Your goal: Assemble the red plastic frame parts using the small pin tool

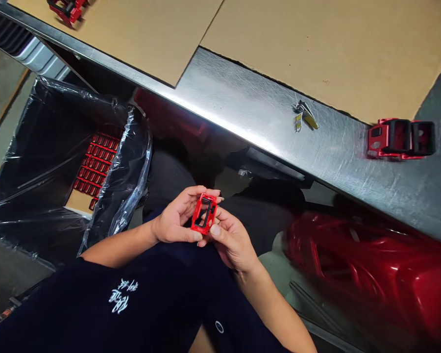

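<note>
Over my lap, a small red frame-shaped plastic part (196, 219) with a black-lined rectangular opening is held between both hands. My left hand (176, 218) grips it from the left, thumb at its lower edge and fingers along the top. My right hand (232, 238) pinches its right side, with the thumb on the lower right corner. Two similar red and black parts (380, 142) stand close together on the metal bench at the right. More red and black pieces (68, 11) lie on the cardboard at the upper left, cut off by the picture's edge.
A bin lined with black plastic (29, 162) stands at my left, holding rows of red parts (97, 164) on cardboard. Cardboard sheets (316, 44) cover much of the metal bench (242, 108). Nail clippers (306, 116) lie on its metal. Below right is a red plastic bag (382, 274).
</note>
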Available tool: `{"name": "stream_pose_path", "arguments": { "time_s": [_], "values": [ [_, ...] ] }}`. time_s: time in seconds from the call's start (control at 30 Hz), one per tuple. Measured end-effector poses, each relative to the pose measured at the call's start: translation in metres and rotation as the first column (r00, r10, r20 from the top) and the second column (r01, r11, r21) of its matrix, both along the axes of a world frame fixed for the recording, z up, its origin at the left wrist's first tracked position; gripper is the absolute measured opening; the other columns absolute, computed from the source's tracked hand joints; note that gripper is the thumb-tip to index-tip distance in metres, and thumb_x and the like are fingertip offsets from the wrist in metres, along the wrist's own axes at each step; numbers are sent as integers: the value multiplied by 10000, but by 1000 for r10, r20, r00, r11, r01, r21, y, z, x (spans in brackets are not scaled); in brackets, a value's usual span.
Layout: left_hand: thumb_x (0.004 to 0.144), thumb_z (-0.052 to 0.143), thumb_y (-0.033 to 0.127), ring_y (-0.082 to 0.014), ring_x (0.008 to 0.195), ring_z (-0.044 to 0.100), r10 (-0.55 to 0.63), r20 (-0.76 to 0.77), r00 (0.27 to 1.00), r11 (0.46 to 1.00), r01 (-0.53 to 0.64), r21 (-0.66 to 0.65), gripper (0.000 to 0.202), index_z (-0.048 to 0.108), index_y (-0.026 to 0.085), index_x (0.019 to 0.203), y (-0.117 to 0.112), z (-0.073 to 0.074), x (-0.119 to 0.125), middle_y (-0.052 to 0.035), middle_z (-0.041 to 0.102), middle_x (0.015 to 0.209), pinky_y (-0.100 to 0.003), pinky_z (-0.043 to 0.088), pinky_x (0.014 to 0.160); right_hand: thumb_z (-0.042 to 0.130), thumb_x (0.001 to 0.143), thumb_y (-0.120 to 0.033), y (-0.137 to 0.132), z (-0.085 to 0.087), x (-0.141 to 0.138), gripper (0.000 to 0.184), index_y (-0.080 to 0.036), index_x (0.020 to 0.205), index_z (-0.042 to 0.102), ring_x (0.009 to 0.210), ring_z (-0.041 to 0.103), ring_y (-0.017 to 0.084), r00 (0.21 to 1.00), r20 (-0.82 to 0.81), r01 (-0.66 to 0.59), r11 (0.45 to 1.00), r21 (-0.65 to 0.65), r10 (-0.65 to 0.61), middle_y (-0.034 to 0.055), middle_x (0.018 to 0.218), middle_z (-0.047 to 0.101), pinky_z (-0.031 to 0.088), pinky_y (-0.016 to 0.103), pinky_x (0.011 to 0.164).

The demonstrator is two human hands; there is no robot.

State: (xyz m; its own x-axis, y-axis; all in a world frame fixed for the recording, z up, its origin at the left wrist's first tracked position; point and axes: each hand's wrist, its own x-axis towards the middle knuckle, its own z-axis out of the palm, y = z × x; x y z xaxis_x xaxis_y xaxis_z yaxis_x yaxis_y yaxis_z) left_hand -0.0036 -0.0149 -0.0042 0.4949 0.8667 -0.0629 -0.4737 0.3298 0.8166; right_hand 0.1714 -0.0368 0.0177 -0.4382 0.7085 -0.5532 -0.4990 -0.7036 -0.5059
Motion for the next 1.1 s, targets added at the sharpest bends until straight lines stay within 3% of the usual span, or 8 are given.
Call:
{"name": "stream_pose_path", "arguments": {
  "time_s": [0.2,0.33,0.63,0.8,0.97,1.1],
  "values": [
    [753,858,116,-313,1448,520,-10,27,1000,1000,9,25,824,480,339,1451,1,-6,-1,-136,512,1571,-495,441,1189,923,722,-469,1,-1,-2,425,-182,927,685,616,678,110,1000,-13,10,1000,-23,-10,-14,768,692,614,223,575],
    [753,871,138,-329,1452,515,1,10,1000,998,-2,55,836,469,336,1458,2,-9,-1,-152,521,1560,-523,433,1196,918,725,-470,2,-2,-2,419,-186,919,678,615,676,108,1000,-6,10,999,-31,-10,-15,775,700,606,220,593],
    [754,871,164,-318,1391,578,28,-106,994,976,-4,217,920,405,401,1512,2,-14,-2,-139,478,1593,-492,516,1127,916,707,-444,3,1,-2,420,-209,941,659,768,722,166,999,9,35,999,-35,-35,66,1113,736,613,280,652],
    [783,839,206,-305,1374,589,59,-159,985,964,-14,265,882,399,365,1530,4,-14,-2,-153,510,1554,-468,505,1135,910,723,-395,4,2,-2,395,-230,902,600,874,766,230,996,14,87,996,-10,-87,28,999,727,640,362,752],
    [821,816,293,-284,1362,594,70,-144,987,964,-30,262,812,424,319,1532,5,-12,-2,-157,532,1537,-416,498,1139,924,706,-396,3,-1,0,397,-235,914,627,817,747,200,984,110,139,990,37,-142,0,888,703,603,288,667],
    [923,702,356,-273,1317,622,102,-194,976,967,-51,250,629,482,292,1509,7,-12,-5,-150,526,1545,-405,533,1097,927,699,-372,3,-3,3,361,-230,918,677,792,713,173,956,219,179,979,96,-197,26,953,749,591,289,700]
  ]
}}
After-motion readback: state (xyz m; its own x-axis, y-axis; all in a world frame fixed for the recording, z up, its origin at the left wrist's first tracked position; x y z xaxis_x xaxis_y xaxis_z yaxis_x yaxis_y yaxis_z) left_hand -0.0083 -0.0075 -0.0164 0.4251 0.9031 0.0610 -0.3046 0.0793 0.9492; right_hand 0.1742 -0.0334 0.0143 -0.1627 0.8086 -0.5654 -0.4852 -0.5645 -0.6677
